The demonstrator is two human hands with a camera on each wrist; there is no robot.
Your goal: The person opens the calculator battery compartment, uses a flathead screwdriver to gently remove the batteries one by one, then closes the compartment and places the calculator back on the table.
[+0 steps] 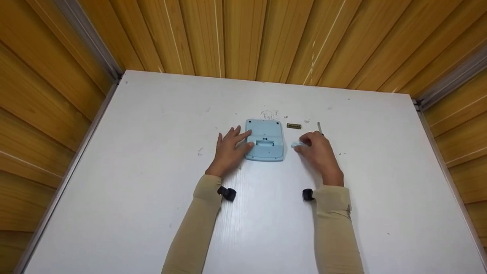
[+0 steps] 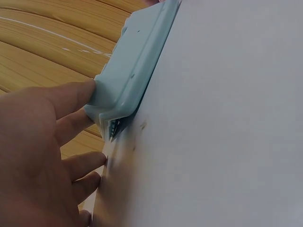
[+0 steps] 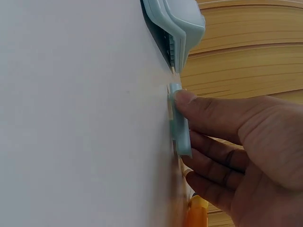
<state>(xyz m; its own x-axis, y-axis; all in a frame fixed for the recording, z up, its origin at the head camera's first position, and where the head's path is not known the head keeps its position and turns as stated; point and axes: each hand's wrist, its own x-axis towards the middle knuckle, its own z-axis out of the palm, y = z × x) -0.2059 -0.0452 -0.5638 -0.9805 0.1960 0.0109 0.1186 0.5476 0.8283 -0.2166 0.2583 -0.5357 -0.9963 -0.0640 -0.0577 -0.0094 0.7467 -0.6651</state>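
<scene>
A light blue calculator (image 1: pixel 264 129) lies face down on the white table, its battery slot (image 1: pixel 265 143) uncovered. At its left edge, my left hand (image 1: pixel 231 147) rests the thumb and index finger on the casing, the other fingers spread over the table. The left wrist view shows the same thumb on the calculator (image 2: pixel 130 61). To the right of the calculator, my right hand (image 1: pixel 316 151) pinches a small light blue battery cover (image 1: pixel 298 144) between thumb and fingers. The right wrist view shows this cover (image 3: pixel 180 123) held close to the tabletop, apart from the calculator (image 3: pixel 177 21).
A battery (image 1: pixel 294 126) lies just right of the calculator's upper part. Beyond my right hand, a metal shaft (image 1: pixel 319 128) sticks out; an orange handle (image 3: pixel 198 213) shows below that hand in the right wrist view. Wood-patterned walls (image 1: pixel 243 38) border the table.
</scene>
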